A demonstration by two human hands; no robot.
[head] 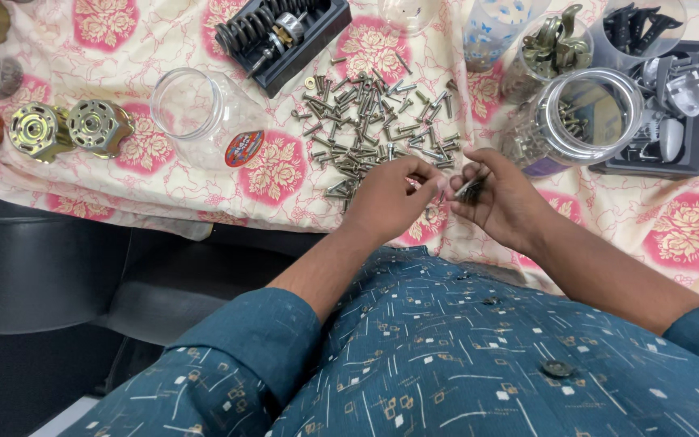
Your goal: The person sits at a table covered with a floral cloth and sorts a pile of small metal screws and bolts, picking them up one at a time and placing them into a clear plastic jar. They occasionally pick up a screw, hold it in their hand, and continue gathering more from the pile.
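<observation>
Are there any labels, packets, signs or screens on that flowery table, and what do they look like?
Sticker label: on the empty clear jar lying left of the screw pile; oval, red and blue with a pale edge.
Jar band: low on the screw-filled jar right of the hands; purple, mostly hidden.
No screens or signs.

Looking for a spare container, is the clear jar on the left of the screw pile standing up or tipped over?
Tipped over. The clear jar lies on its side on the floral cloth, open mouth toward the camera's left, apparently empty.

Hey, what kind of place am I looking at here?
Likely a small hardware sorting or repair bench: a heap of loose metal screws on a floral cloth, clear plastic jars of parts, and round brass-coloured motor plates.
</observation>
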